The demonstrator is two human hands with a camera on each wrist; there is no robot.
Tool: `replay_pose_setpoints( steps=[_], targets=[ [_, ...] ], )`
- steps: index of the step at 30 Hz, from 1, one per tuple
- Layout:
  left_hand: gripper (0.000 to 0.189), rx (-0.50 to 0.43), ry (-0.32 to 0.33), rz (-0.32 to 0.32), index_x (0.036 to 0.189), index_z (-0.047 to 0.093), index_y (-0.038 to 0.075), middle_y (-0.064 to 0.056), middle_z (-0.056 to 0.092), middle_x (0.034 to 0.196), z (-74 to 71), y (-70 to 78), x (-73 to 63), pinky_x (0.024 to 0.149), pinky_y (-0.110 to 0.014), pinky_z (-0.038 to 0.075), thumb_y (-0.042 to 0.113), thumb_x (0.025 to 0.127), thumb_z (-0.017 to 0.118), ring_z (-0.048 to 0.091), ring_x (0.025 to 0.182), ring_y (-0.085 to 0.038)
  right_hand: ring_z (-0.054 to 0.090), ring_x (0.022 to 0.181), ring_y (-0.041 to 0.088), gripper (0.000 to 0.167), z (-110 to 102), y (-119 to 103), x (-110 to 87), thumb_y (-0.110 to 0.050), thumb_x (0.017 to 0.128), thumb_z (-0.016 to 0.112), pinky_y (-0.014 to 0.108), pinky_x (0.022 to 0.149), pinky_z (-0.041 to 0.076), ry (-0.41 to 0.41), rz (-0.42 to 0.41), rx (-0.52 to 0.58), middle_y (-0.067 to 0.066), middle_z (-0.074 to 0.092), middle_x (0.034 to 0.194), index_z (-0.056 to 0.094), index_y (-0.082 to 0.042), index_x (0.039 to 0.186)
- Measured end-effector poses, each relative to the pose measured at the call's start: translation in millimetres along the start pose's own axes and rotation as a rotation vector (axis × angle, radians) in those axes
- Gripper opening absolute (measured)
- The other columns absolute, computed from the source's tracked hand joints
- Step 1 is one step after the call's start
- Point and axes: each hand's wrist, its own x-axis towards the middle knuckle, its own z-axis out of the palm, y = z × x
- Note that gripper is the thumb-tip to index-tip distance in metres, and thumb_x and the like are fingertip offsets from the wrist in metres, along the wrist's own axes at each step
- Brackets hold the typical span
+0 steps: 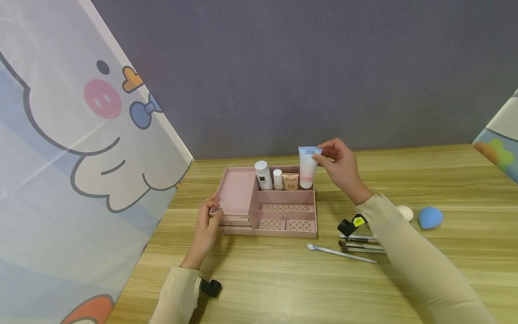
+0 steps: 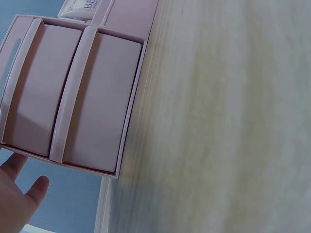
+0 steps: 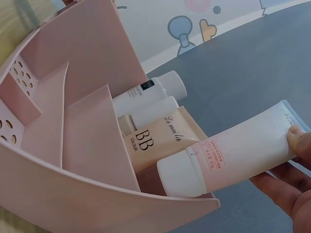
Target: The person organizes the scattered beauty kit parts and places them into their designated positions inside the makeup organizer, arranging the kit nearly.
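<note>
My right hand [image 1: 341,168] pinches a white squeeze tube [image 1: 308,166] near its flat, pale blue end. Its white cap points down into the rear right of a pink desktop organizer [image 1: 286,196]; in the right wrist view the cap [image 3: 180,174] overlaps the side wall. Beside the tube, in the same rear compartment, stand a beige BB cream tube [image 3: 163,138], a small white-capped bottle [image 1: 278,179] and a taller white bottle [image 1: 264,175]. At the organizer's left side, my left hand [image 1: 208,225] touches the wall with its fingers, thumb held apart in the left wrist view.
Two drawers [image 2: 99,97] fill the organizer's left part. Perforated front compartments [image 1: 272,224] hold nothing visible. To the right lie several makeup brushes [image 1: 341,253], a blue sponge [image 1: 430,218] and a white sponge [image 1: 406,213]. A grey wall [image 1: 307,72] rises behind the wooden table [image 1: 275,279].
</note>
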Motion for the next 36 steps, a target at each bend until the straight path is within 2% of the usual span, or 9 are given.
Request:
replay_pose_setpoints(
  steps=[4,9,14,20,25,27,32,36],
  targets=[
    [0.015,0.001,0.005,0.004,0.111,0.046,-0.006,-0.025,0.037,0.148,0.1,0.3,0.0,0.09,-0.021,0.032,-0.001,0.096,0.048,0.031,0.14,-0.041,0.067,0.083,0.015,0.021,-0.2,4.0,-0.1,0.008,0.087,0.07,0.026,0.07,0.056,-0.001,-0.012,-0.017,0.011,0.069,0.089,0.057,0.014,0.103],
    [0.018,0.0,0.0,0.012,0.112,0.045,-0.006,-0.027,0.037,0.147,0.2,0.9,-0.5,0.09,-0.022,0.031,-0.003,0.095,0.049,0.031,0.138,-0.043,0.067,0.084,0.017,0.018,0.9,7.7,-1.3,0.009,0.088,0.069,0.025,0.07,0.056,-0.007,-0.028,-0.039,0.02,0.067,0.09,0.059,0.014,0.102],
    [0.017,-0.01,-0.001,0.008,0.112,0.046,-0.006,-0.025,0.037,0.148,-0.1,1.1,0.0,0.091,-0.023,0.031,-0.002,0.096,0.049,0.031,0.14,-0.041,0.067,0.084,0.015,0.017,2.6,9.4,-4.8,0.011,0.087,0.068,0.021,0.07,0.055,-0.025,-0.003,-0.066,0.031,0.066,0.094,0.06,0.013,0.102],
    [0.016,-0.015,0.005,0.017,0.111,0.046,-0.006,-0.025,0.038,0.148,0.2,1.6,0.8,0.092,-0.023,0.031,-0.002,0.096,0.049,0.031,0.14,-0.041,0.062,0.079,-0.002,0.017,5.4,7.2,-9.4,0.016,0.084,0.068,0.014,0.067,0.05,-0.02,0.028,-0.122,0.028,0.067,0.092,0.059,0.014,0.098],
    [0.017,-0.008,0.009,0.027,0.111,0.046,-0.006,-0.028,0.038,0.147,0.8,1.3,0.6,0.091,-0.023,0.031,-0.004,0.095,0.05,0.032,0.138,-0.044,0.06,0.075,-0.001,0.015,9.1,-9.3,-14.7,0.021,0.082,0.067,0.013,0.063,0.047,-0.03,0.037,-0.159,0.019,0.067,0.083,0.058,0.017,0.094],
    [0.018,-0.003,0.01,0.026,0.111,0.046,-0.007,-0.028,0.038,0.147,0.7,0.6,0.4,0.09,-0.022,0.031,-0.005,0.094,0.05,0.032,0.137,-0.045,0.06,0.075,-0.001,0.015,9.4,-10.6,-16.1,0.019,0.082,0.068,0.013,0.064,0.047,-0.038,0.039,-0.183,0.021,0.066,0.083,0.059,0.017,0.093],
    [0.018,-0.008,0.008,0.01,0.112,0.045,-0.007,-0.026,0.038,0.148,-0.2,0.7,0.1,0.09,-0.021,0.031,-0.003,0.095,0.049,0.031,0.139,-0.041,0.06,0.075,-0.005,0.016,5.6,9.4,-15.9,0.014,0.08,0.074,0.013,0.066,0.048,-0.048,0.047,-0.202,0.03,0.067,0.091,0.062,0.013,0.091],
    [0.017,-0.014,0.006,0.006,0.112,0.046,-0.007,-0.025,0.037,0.149,-0.8,0.6,-0.1,0.091,-0.021,0.032,-0.002,0.096,0.048,0.03,0.14,-0.04,0.062,0.073,-0.004,0.016,2.9,21.3,-16.6,0.011,0.078,0.078,0.014,0.065,0.05,-0.048,0.036,-0.199,0.029,0.069,0.091,0.066,0.01,0.088]
  ],
)
